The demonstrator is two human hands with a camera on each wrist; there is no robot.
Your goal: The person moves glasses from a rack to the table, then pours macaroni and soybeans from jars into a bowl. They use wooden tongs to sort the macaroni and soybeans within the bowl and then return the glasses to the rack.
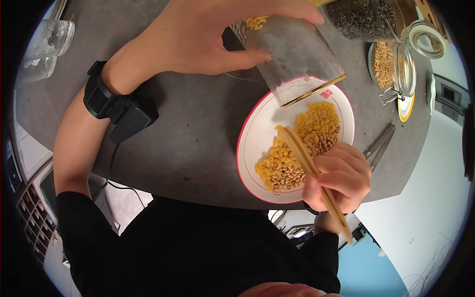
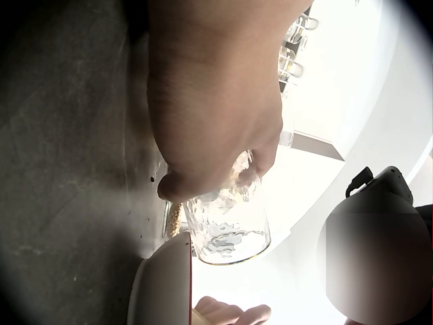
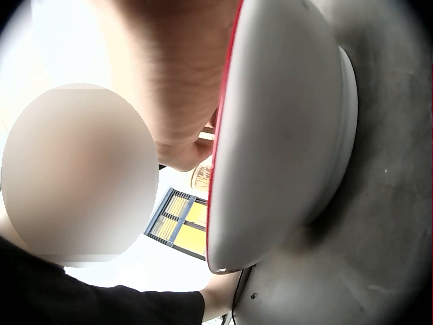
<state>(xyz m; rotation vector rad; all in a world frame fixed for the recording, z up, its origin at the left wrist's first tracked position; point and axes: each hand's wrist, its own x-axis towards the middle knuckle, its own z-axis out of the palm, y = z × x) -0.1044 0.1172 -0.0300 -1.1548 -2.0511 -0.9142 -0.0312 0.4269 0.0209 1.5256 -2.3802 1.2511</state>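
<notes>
Clear glass tumbler with a gold rim [image 1: 297, 57], clasped on its side in the left grip [image 1: 205, 37]: possible slip on smooth walls, or spill of yellow macaroni [image 1: 256, 23] if tipped further. Between both grips, round white red-rimmed ceramic dish [image 1: 260, 123]: perhaps knocked by a sagging tumbler. In the right grip [image 1: 339, 175], pinched, slim pale wooden utensil [image 1: 297, 148], macaroni piece [image 1: 278, 127] at its tip: likely drop from slack pressure.

We find pasta [image 1: 316, 116] behind beans [image 1: 289, 177] in the bowl [image 1: 255, 131], the glass [image 1: 299, 62] over its far side, the jar [image 1: 401, 67] right.
</notes>
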